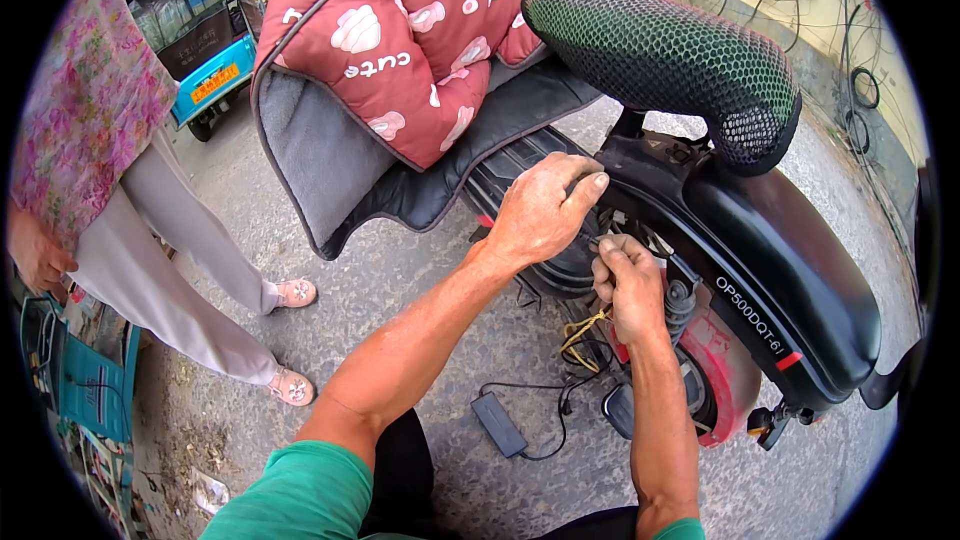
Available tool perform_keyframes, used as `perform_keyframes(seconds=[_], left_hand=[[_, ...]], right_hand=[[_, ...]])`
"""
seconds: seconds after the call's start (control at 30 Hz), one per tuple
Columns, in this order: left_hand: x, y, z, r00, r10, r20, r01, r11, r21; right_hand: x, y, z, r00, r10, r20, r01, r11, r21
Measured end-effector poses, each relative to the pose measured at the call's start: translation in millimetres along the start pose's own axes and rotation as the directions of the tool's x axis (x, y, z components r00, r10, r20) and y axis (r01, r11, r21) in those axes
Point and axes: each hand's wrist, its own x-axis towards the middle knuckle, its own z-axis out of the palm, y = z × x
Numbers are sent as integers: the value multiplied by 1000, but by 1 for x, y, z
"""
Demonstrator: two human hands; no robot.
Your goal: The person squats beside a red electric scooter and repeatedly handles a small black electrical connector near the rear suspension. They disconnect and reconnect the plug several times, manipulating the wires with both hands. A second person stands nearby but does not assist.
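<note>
Both my hands are at the side of a black electric scooter (740,240), close together by its opened lower body. My left hand (545,208) is closed, thumb and fingers pressed together beside the black body panel. Just below it, my right hand (630,285) pinches a small dark piece too little to name. Whatever my left fingers grip is hidden. Loose wires and a coiled dark cable (681,305) hang next to my right hand. A yellow cord (583,332) dangles under it. On the ground lies a black power adapter (498,425) with its lead.
A green-and-black mesh cover wraps the scooter seat (670,50). A red padded quilt (400,60) hangs over the scooter's front. On the left stands a person in grey trousers (165,250). A blue three-wheeler (205,70) is behind them. Cables run along the wall (800,30).
</note>
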Motion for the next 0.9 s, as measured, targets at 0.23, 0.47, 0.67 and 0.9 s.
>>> perform_keyframes(seconds=[0.23, 0.47, 0.67, 0.9], left_hand=[[-3, -6, -5, 936, -273, 222, 318, 928, -196], [-3, 2, -3, 903, -382, 198, 425, 724, -543], [-2, 0, -2, 923, -336, 189, 372, 644, -669], [-2, -5, 1, 917, -290, 274, 368, 350, -861]], right_hand=[[1, -1, 1, 999, -52, -14, 53, 981, 187], [-1, -2, 4, 998, -30, 48, 21, 984, 175], [-3, -5, 4, 996, -25, 87, 10, 985, 170], [-3, -7, 5, 994, -68, 82, 49, 976, 213]])
